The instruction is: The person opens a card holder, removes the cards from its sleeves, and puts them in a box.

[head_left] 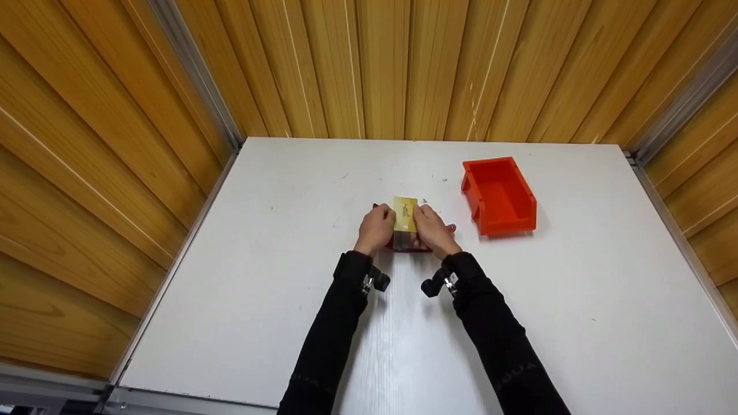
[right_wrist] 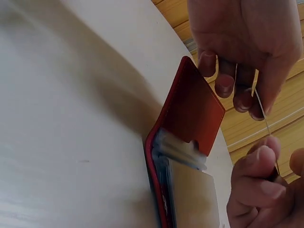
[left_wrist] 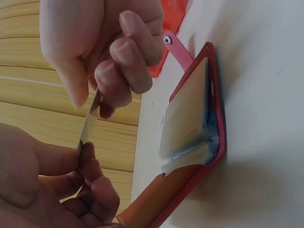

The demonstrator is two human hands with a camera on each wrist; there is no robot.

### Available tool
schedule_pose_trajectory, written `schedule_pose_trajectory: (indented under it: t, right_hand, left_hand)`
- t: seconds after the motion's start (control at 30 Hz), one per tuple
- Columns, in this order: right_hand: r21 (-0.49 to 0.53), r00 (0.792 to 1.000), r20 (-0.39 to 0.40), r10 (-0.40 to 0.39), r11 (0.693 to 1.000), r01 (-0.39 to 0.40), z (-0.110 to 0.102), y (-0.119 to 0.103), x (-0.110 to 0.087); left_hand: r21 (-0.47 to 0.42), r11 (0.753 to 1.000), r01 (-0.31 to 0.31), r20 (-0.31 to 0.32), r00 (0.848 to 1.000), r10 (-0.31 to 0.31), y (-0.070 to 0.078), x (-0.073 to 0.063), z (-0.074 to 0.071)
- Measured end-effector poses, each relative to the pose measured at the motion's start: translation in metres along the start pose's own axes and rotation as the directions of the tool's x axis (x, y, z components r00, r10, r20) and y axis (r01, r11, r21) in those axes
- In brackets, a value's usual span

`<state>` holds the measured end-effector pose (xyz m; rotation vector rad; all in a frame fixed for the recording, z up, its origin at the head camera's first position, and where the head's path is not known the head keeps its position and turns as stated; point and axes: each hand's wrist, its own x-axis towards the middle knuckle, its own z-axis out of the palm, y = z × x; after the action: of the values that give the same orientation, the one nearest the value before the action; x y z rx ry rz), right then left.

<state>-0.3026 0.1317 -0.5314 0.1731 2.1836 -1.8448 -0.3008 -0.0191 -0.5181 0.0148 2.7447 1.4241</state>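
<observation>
A gold card (head_left: 405, 214) is held up between both hands, seen nearly edge-on in the wrist views. My left hand (head_left: 376, 228) pinches one side of it between thumb and fingers. On the other side, my right hand (head_left: 435, 230) pinches it the same way. Below them a red card holder (left_wrist: 164, 202) lies open on the table, its clear sleeves (left_wrist: 185, 114) standing up in a stack. A strap (left_wrist: 179, 52) with a metal snap sticks out from its cover. In the head view the hands hide much of the holder.
An orange-red plastic bin (head_left: 500, 199) stands to the right of the hands on the white table (head_left: 242, 300). Wood-patterned panels (head_left: 380, 69) rise behind the table and along both sides.
</observation>
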Motion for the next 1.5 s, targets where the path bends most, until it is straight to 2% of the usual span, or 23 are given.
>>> schedule_pose_trajectory:
  t: [0.33, 0.47, 0.63, 0.7, 0.83, 0.93, 1.07, 1.13, 1.33, 1.5]
  right_hand:
    - [-0.052, 0.991, -0.067, -0.117, 0.992, 0.114, 0.004, 0.008, 0.005]
    - [-0.111, 0.988, -0.091, -0.126, 0.987, 0.115, -0.003, 0.009, 0.005]
    - [-0.128, 0.987, -0.105, -0.126, 0.985, 0.112, -0.018, 0.007, 0.004]
    - [-0.144, 0.986, -0.112, -0.126, 0.983, 0.11, -0.026, 0.005, 0.003]
    - [-0.243, 0.977, -0.15, -0.155, 0.963, 0.116, -0.048, -0.003, 0.003]
    - [-0.288, 0.971, -0.178, -0.159, 0.952, 0.103, -0.071, -0.011, 0.002]
    - [-0.315, 0.966, -0.228, -0.123, 0.948, 0.047, -0.106, -0.019, 0.0]
    - [-0.361, 0.954, -0.259, -0.151, 0.931, 0.049, -0.123, -0.019, -0.001]
    - [-0.496, 0.897, -0.339, -0.283, 0.864, 0.085, -0.162, -0.01, -0.002]
    - [-0.53, 0.892, -0.351, -0.286, 0.845, 0.063, -0.169, 0.003, 0.001]
  left_hand:
    - [0.019, 1.0, -0.023, -0.01, 1.0, 0.024, -0.003, -0.001, 0.0]
    - [0.029, 1.0, -0.007, -0.023, 1.0, 0.007, -0.008, 0.0, 0.0]
    - [0.049, 0.999, -0.007, -0.045, 0.999, 0.009, -0.011, 0.0, -0.004]
    - [0.056, 0.998, -0.021, -0.061, 0.998, 0.025, -0.012, 0.0, -0.006]
    - [0.082, 0.996, -0.039, -0.099, 0.994, 0.047, -0.014, 0.0, -0.008]
    - [0.108, 0.993, -0.041, -0.122, 0.991, 0.054, -0.016, 0.0, -0.009]
    - [0.129, 0.99, -0.05, -0.142, 0.988, 0.068, -0.019, 0.001, -0.009]
    - [0.134, 0.99, -0.052, -0.146, 0.987, 0.072, -0.02, 0.001, -0.01]
    - [0.148, 0.988, -0.05, -0.143, 0.987, 0.071, -0.022, -0.001, -0.01]
    - [0.157, 0.987, -0.035, -0.146, 0.988, 0.059, -0.025, -0.001, -0.009]
